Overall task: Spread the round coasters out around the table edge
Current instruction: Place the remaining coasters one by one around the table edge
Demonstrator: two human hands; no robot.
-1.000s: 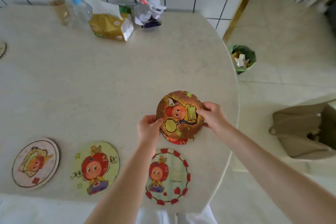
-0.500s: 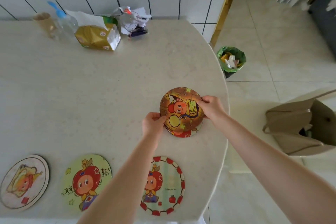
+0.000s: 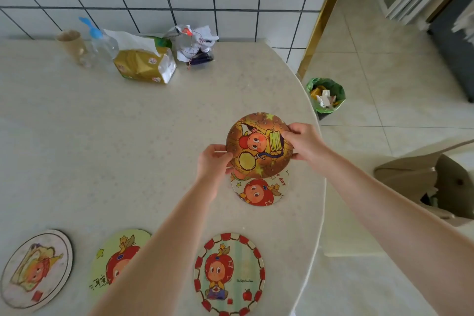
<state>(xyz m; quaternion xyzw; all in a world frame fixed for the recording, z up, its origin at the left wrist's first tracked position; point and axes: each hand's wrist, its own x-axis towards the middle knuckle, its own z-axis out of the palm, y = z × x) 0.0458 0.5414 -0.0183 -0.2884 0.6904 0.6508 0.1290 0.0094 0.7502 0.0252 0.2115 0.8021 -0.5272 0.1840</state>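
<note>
An orange-gold round coaster is raised above the table's right side. My left hand pinches its left rim and my right hand grips its right rim. Under it a white coaster with a red cartoon head lies flat on the pale table, partly covered. Three more coasters lie along the near edge: a pale one at the left, a green one partly behind my left forearm, and a red-bordered one.
At the back by the tiled wall stand a brown cup, a clear bottle with a blue cap, a yellow snack bag and crumpled wrappers. A green-lined bin and a beige bag are on the floor right.
The orange-gold coaster has come up off the white one, which now lies uncovered on the table below it. Both hands stay on the raised coaster. The view has tilted upward.
</note>
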